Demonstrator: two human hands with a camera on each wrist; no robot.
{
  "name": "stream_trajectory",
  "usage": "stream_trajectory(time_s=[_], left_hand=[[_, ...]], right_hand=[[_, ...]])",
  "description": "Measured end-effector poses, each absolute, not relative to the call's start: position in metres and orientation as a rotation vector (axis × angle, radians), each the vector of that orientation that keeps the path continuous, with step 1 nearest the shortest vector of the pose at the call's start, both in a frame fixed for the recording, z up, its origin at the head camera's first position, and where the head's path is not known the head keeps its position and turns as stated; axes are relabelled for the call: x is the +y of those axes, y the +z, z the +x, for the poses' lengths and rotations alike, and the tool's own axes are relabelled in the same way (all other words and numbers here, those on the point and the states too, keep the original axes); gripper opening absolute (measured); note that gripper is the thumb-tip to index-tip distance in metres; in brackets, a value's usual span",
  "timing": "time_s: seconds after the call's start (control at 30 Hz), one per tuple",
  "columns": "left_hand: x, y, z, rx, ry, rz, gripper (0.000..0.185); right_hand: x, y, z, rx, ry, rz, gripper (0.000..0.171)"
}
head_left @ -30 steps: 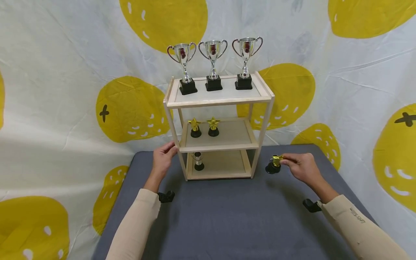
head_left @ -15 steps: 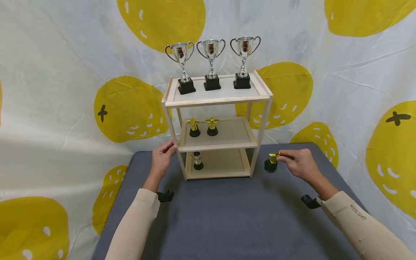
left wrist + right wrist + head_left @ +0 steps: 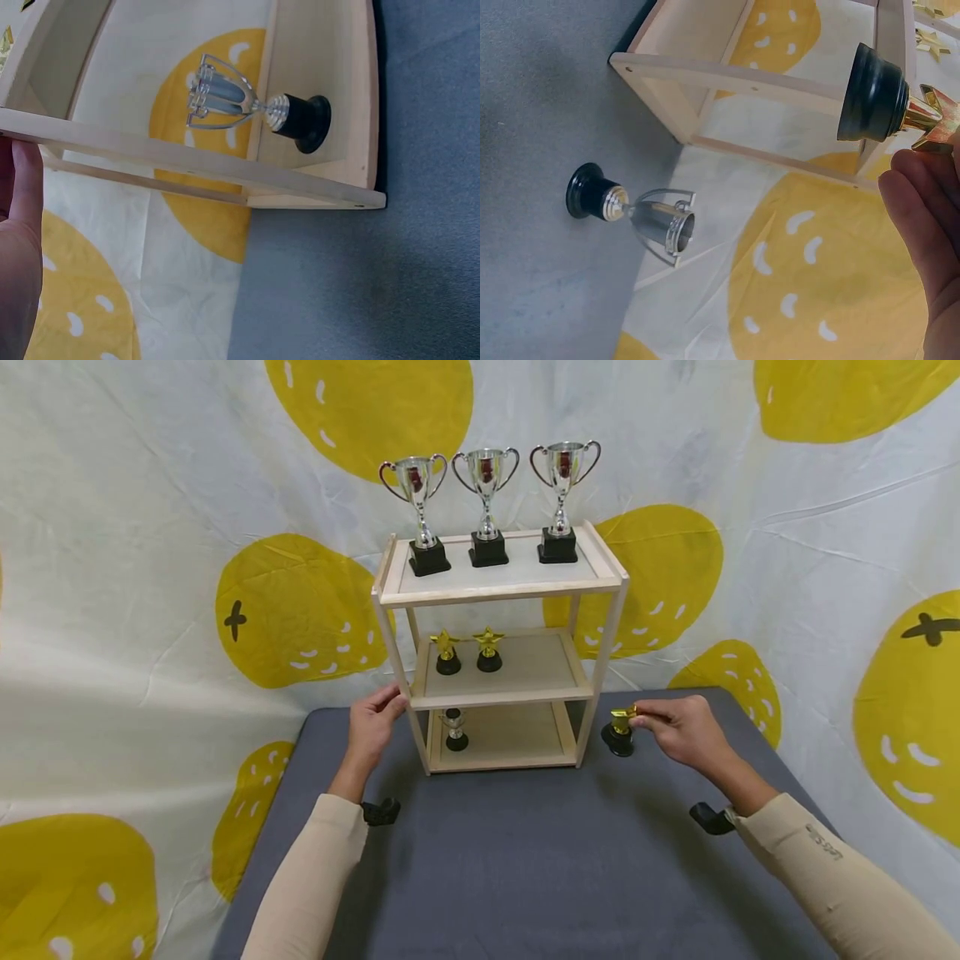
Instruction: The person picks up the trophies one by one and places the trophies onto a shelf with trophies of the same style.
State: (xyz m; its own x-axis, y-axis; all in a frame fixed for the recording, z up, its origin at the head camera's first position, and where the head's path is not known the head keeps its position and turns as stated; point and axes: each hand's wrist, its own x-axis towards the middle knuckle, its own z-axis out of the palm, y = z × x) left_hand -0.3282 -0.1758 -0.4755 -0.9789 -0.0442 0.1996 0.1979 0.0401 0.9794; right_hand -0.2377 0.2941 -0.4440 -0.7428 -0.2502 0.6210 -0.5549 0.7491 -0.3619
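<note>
My right hand [image 3: 686, 731] pinches a gold star trophy [image 3: 621, 727] by its star, in the air just right of the wooden shelf [image 3: 498, 597]. Its black base [image 3: 871, 94] points away from the fingers in the right wrist view. My left hand [image 3: 370, 727] grips the shelf's left post at middle-tier height. Two gold star trophies [image 3: 447, 658] [image 3: 489, 658] stand on the middle tier, towards the left. On the bottom tier a small silver cup trophy [image 3: 225, 97] stands at the left.
Three large silver cup trophies [image 3: 428, 558] [image 3: 488, 550] [image 3: 557, 546] stand on the top tier. Another small silver cup [image 3: 660, 225] stands on the grey table [image 3: 525, 860] right of the shelf. A fruit-print cloth [image 3: 150, 568] hangs behind.
My right hand has moved slightly left with the star trophy, closer to the shelf's right post. The left hand has kept its place on the left post.
</note>
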Motion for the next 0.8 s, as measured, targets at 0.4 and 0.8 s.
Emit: stream_trajectory(time_s=[0.4, 0.8], left_hand=[[-0.177, -0.475, -0.327, -2.149, -2.055, -0.169, 0.039], [-0.176, -0.475, -0.326, -2.142, -2.055, -0.168, 0.040]], right_hand=[[0.286, -0.438, -0.242, -2.390, 0.728, 0.637, 0.018], [0.276, -0.427, -0.246, -2.410, 0.761, 0.652, 0.015]])
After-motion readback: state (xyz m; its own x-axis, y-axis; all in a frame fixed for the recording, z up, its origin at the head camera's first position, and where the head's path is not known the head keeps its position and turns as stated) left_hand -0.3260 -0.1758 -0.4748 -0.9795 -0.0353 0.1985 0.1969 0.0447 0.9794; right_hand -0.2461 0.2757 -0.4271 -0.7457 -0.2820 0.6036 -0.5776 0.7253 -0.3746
